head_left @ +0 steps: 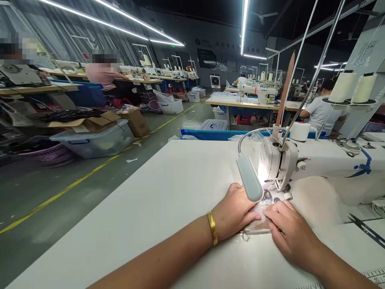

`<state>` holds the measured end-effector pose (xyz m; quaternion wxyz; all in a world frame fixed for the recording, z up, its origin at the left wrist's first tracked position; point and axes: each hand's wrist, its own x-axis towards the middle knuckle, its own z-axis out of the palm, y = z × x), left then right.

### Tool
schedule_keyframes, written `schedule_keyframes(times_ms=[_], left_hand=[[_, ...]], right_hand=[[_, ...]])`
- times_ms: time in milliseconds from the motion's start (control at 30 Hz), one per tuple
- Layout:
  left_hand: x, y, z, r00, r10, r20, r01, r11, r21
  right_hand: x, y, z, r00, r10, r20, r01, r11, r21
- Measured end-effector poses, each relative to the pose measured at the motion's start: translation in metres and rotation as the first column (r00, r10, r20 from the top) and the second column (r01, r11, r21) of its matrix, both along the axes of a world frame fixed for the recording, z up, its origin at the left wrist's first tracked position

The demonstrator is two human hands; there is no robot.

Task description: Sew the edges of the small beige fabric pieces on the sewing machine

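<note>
My left hand (234, 210) lies flat on a small pale, see-through piece of fabric (259, 225) on the white sewing table (156, 208); a gold bangle is on that wrist. My right hand (290, 233) presses the same piece from the right, fingers pointing at the needle area. The fabric sits just in front of the white sewing machine (315, 166), whose head stands over it. A grey lamp (249, 182) on a bent neck shines on the needle plate and hides part of my left fingers.
Two cream thread cones (353, 87) stand on a rack behind the machine. Black snips (365, 229) lie at the right. A ruler strip (375, 276) runs along the front edge. Left is an aisle with a yellow line, boxes and bins; other people sit at distant machines.
</note>
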<state>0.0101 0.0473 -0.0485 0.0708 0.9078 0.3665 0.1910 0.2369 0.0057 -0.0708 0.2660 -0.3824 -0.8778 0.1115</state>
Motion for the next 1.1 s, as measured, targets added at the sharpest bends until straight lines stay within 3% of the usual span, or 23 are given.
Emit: schedule_keyframes(times_ms=[467, 767, 1100], left_hand=[[-0.001, 0.000, -0.004, 1.000, 0.001, 0.018, -0.002, 0.998, 0.062], [-0.001, -0.009, -0.004, 0.997, -0.061, 0.049, 0.059, 0.997, 0.048], [0.002, -0.010, -0.003, 0.994, -0.070, 0.088, 0.065, 0.996, 0.054]], right_hand=[[-0.003, 0.001, -0.003, 0.999, -0.043, 0.023, 0.041, 0.996, 0.078], [-0.002, 0.004, -0.004, 0.998, -0.047, 0.038, 0.045, 0.998, 0.046], [0.003, 0.003, -0.002, 0.998, -0.017, -0.057, 0.017, 1.000, 0.007]])
